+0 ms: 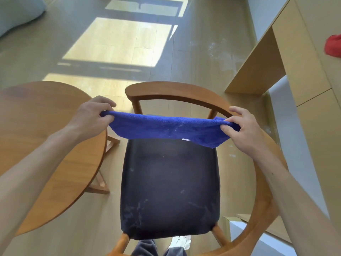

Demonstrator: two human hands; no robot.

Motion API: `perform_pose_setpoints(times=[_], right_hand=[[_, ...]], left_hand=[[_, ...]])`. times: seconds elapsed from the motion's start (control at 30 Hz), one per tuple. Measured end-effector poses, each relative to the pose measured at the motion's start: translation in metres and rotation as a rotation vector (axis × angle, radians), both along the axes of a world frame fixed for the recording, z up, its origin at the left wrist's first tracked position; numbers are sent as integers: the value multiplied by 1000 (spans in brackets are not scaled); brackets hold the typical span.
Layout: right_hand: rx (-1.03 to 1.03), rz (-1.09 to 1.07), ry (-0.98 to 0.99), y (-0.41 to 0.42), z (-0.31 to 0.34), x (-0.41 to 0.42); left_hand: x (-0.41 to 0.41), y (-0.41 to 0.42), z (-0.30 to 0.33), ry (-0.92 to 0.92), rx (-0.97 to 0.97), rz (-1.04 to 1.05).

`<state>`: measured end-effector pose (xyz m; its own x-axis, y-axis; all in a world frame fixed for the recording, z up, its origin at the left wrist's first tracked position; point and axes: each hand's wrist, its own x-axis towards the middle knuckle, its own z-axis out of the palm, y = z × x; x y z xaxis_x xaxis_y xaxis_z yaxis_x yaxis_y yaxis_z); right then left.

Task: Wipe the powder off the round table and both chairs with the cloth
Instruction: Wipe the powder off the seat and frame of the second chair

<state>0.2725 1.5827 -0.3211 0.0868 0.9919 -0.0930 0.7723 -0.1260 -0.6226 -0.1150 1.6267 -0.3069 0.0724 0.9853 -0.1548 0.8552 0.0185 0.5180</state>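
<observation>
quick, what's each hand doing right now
Left hand: closed, pinching one end of the blue cloth.
Right hand: closed, pinching the other end of the cloth.

Blue cloth (169,129), black chair seat (169,191) with white smears, brown round table (46,145), red rag (334,46)

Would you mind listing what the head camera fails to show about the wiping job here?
- Second chair: nowhere in the head view.
- Round table: its left part is cut off by the frame edge and crossed by the left forearm.
- Chair seat: far strip hidden behind the blue cloth stretched between left hand and right hand.
</observation>
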Motion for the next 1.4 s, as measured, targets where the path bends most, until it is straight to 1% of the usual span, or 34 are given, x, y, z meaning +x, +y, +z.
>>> perform_pose_setpoints(times=[0.07,0.17,0.33,0.43,0.53,0.6,0.7,0.83,0.9,0.97,1.07,1.17,1.33,1.4], right_hand=[[-43,11,64,0,1,1],[-71,-31,181,-1,0,-1],[-59,-71,199,-2,-11,-5],[-74,-113,204,-1,-17,-12],[-83,-139,178,2,-21,-25],[-101,-168,206,2,-22,-29],[-189,-246,296,3,-19,-16],[-411,-342,504,4,-11,3],[-496,-397,560,3,-8,4],[-534,-423,592,2,-6,5],[-543,-439,593,1,-1,5],[-511,-435,546,0,2,-3],[-441,-389,484,-4,6,-36],[-391,-347,426,-5,5,-55]], left_hand=[[2,-1,3,-16,-13,32],[3,-2,2,-61,-64,81],[10,-4,-3,-79,-153,85],[20,-6,-8,-91,-211,126],[32,-9,-15,-158,-292,180],[34,-9,-17,-230,-333,216],[22,-6,-14,-278,-366,238],[5,-3,-1,-334,-469,202],[6,-2,2,-352,-508,206],[9,0,1,-371,-535,236],[12,0,2,-391,-583,245],[19,-3,3,-406,-620,274],[55,-13,3,-434,-623,291],[74,-19,4,-453,-622,296]])
